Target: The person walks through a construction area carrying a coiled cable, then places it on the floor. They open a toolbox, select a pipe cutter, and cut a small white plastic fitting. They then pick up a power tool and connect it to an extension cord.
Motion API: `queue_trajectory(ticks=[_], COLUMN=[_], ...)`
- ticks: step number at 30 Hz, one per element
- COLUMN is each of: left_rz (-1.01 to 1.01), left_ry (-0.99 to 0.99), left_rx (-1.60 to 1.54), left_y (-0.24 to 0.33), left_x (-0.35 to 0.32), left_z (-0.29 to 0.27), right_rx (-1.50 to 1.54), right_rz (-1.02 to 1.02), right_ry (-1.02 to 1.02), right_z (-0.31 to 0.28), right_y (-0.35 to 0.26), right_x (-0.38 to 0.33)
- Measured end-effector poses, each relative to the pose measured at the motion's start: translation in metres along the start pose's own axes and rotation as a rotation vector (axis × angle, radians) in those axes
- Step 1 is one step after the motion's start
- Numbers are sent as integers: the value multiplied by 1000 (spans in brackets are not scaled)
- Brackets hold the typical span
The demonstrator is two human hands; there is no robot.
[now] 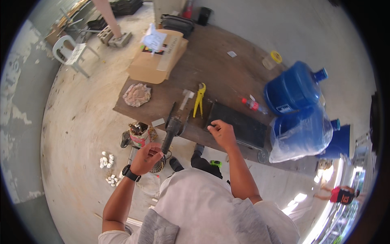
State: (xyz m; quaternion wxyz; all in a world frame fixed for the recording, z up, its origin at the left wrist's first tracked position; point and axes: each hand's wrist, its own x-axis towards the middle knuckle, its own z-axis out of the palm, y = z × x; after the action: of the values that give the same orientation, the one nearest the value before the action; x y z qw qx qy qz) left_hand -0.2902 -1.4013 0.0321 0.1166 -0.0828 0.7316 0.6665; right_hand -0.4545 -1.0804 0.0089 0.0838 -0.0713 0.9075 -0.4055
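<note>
A black-handled tool with a flat metal bar [174, 127] lies at the near edge of the brown table, its grip pointing toward me. My left hand [147, 158] is at the end of that grip, thumb and fingers apart; whether it touches is unclear. My right hand [222, 135] is over the near left corner of a flat black case [237, 124]. Its fingers are curled together, and anything between the tips is too small to make out. Yellow-handled pipe cutters [199, 99] lie between the tool and the case.
A cardboard box [156, 61] and a crumpled bundle [137, 95] occupy the table's left side. Large blue water jugs [292, 87], one plastic-wrapped, crowd the right, beside a small bottle [255, 105]. Below are a bucket [143, 134] and white fittings [107, 160]. Another person [341, 195] is far right.
</note>
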Motion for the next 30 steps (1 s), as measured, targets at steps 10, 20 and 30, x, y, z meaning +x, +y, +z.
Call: queue_trajectory(ticks=[10,20,30], left_rz=[-75,-445,-554], left_ry=[472,207,469], left_rx=[148,576,469], left_y=[-46,-29,-24], left_x=[41,104,101], left_z=[31,64,82], right_rx=[390,-490,-526], right_rz=[319,-251,-470], right_ry=[193,-204,-709], right_z=[51,-19,-25], right_y=[-10,-46,-3], right_x=[107,112,212])
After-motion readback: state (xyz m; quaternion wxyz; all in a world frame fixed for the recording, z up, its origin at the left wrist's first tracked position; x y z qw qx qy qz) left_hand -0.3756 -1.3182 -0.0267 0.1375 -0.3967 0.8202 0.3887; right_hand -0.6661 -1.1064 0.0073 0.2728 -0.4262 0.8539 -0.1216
